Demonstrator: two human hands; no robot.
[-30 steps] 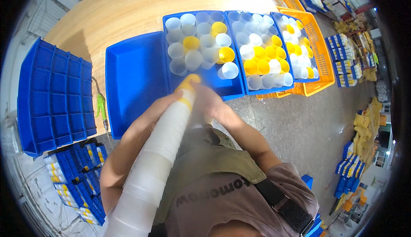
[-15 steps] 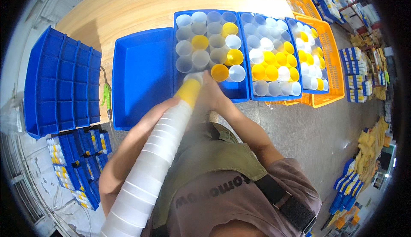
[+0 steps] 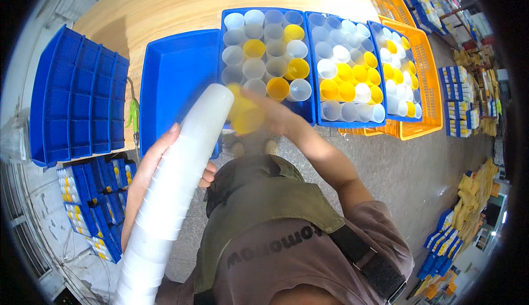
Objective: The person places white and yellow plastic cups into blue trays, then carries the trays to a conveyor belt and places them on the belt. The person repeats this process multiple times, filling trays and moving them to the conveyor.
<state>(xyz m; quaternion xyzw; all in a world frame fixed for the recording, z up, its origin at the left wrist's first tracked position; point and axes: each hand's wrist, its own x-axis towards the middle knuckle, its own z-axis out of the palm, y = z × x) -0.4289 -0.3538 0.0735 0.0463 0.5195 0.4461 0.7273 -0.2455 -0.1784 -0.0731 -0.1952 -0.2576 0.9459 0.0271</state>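
left hand (image 3: 157, 164) grip: cup stack (image 3: 173, 195) (top toward trays) | right hand (image 3: 275, 116) grip: yellow cup (image 3: 246, 115)

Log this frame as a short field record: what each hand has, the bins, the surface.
left hand: grip around a tall stack of nested translucent white plastic cups
right hand: holds a blurred yellow plastic cup at the stack's top
nearest bin: blue plastic bin of white and yellow cups
empty bin: blue plastic tray, left of it
surface: wooden table
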